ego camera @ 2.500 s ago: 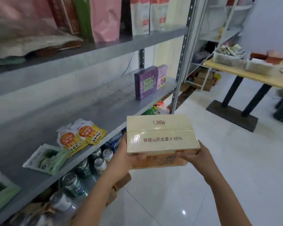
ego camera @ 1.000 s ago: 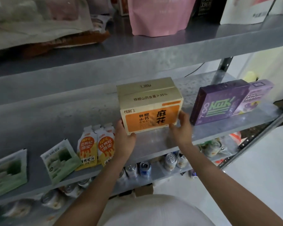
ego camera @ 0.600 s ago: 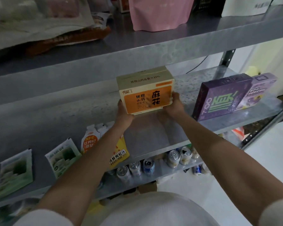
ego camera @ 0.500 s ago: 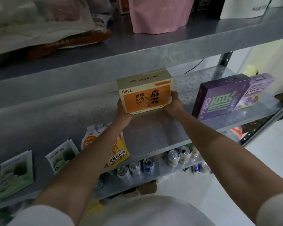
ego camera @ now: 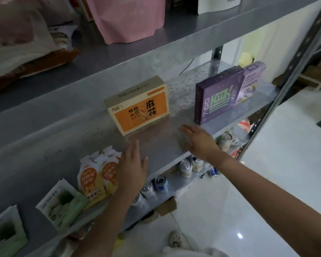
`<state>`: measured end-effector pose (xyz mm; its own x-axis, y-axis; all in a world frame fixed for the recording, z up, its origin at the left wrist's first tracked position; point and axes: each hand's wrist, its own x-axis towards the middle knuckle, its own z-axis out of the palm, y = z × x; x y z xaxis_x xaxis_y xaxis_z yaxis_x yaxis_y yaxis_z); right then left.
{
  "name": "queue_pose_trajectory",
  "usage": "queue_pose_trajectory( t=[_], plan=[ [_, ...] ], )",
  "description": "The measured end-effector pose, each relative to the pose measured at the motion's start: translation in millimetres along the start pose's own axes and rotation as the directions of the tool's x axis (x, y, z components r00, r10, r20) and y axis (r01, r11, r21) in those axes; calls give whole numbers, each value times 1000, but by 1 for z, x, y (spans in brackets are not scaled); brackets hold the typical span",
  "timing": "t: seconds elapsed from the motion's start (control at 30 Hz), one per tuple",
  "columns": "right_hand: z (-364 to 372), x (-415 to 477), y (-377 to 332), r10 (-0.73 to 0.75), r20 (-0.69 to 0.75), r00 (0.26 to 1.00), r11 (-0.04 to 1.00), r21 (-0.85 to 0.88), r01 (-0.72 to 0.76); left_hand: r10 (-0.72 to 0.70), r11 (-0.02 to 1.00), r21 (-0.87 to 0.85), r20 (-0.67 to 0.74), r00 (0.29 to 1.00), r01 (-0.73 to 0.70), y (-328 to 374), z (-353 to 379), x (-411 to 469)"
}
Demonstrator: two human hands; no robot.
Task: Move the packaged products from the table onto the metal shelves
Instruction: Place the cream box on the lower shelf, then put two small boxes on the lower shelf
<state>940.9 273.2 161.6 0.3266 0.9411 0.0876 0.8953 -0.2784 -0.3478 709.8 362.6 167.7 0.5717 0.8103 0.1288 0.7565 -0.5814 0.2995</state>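
An orange and cream box (ego camera: 139,108) stands upright on the middle metal shelf (ego camera: 167,145), free of both hands. My left hand (ego camera: 132,167) hovers flat over the shelf's front edge, below and left of the box, fingers straight and holding nothing. My right hand (ego camera: 198,140) is also empty with its fingers spread, in front of the box's right side and just below a purple box (ego camera: 218,95). A lighter purple box (ego camera: 252,80) stands behind the purple one.
Orange drink pouches (ego camera: 97,175) and green packets (ego camera: 61,203) lie on the shelf to the left. A pink bag (ego camera: 130,17) stands on the upper shelf. Several cans (ego camera: 185,166) sit on the lower shelf. White tiled floor (ego camera: 267,182) lies to the right.
Both hands let go of the orange box, which now stands on the shelf. The hands have drawn back toward the shelf's front edge, open.
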Motion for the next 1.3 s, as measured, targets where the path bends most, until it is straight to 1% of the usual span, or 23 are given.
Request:
queue_pose_trajectory(
  t=[0.07, 0.13, 0.2, 0.27, 0.3, 0.37, 0.4, 0.47, 0.53, 0.6, 0.63, 0.7, 0.73, 0.77, 0.83, 0.9, 0.93, 1.0, 1.1, 1.2, 1.3],
  plan=[
    [4, -47, 13, 80, -39, 996, 996, 40, -79, 62, 998, 23, 67, 996, -64, 28, 19, -21],
    [6, -95, 29, 234, -109, 966, 971, 79, -226, 148, 988, 20, 144, 978, -153, 64, 38, -35],
    [2, -149, 42, 411, -147, 900, 911, 92, -402, 328, 940, 28, 192, 925, -340, 103, 50, -46],
    [0, -208, 56, 588, -177, 789, 808, 97, -581, 490, 856, 39, 254, 834, -515, 143, 58, -56],
    [-1, -239, 61, 668, -195, 718, 742, 108, -661, 551, 808, 46, 291, 782, -587, 162, 62, -61],
    [-1, -302, 66, 809, -211, 548, 579, 132, -804, 655, 707, 45, 337, 677, -706, 196, 74, -73],
    [0, -331, 64, 866, -214, 452, 485, 146, -862, 703, 649, 36, 354, 617, -760, 211, 79, -81],
    [3, -384, 50, 948, -209, 242, 282, 192, -940, 779, 517, 10, 410, 475, -856, 238, 91, -99],
    [9, -428, 26, 978, -207, 18, 74, 263, -962, 831, 362, -24, 461, 311, -932, 261, 98, -119],
    [17, -457, -8, 963, -201, -178, -104, 330, -938, 866, 203, -79, 479, 141, -976, 276, 102, -140],
    [23, -467, -28, 944, -202, -262, -173, 372, -912, 878, 124, -110, 475, 58, -986, 280, 104, -150],
    [38, -479, -74, 885, -200, -421, -292, 466, -835, 876, -1, -211, 471, -102, -977, 285, 105, -168],
    [46, -482, -97, 845, -198, -497, -344, 511, -788, 874, -79, -268, 444, -196, -960, 286, 104, -178],
    [54, -484, -121, 802, -188, -567, -393, 549, -738, 863, -175, -278, 418, -283, -944, 285, 106, -188],
    [72, -485, -170, 705, -139, -695, -499, 599, -626, 841, -306, -304, 358, -406, -902, 280, 106, -212],
    [86, -484, -218, 592, -65, -803, -599, 631, -493, 770, -391, -384, 362, -526, -836, 267, 95, -240],
    [92, -482, -242, 536, -28, -844, -632, 650, -423, 735, -435, -404, 358, -576, -805, 258, 90, -255],
    [104, -475, -289, 433, 24, -901, -662, 688, -299, 669, -531, -446, 301, -680, -720, 236, 83, -282],
    [122, -464, -352, 274, 66, -959, -671, 728, -142, 557, -653, -453, 255, -791, -606, 205, 66, -322],
    [141, -457, -407, 120, 80, -990, -642, 766, -16, 454, -737, -466, 195, -870, -489, 175, 48, -358],
    [156, -451, -456, 33, 85, -996, -590, 806, 50, 379, -775, -483, 161, -911, -407, 141, 27, -392]
  ],
)
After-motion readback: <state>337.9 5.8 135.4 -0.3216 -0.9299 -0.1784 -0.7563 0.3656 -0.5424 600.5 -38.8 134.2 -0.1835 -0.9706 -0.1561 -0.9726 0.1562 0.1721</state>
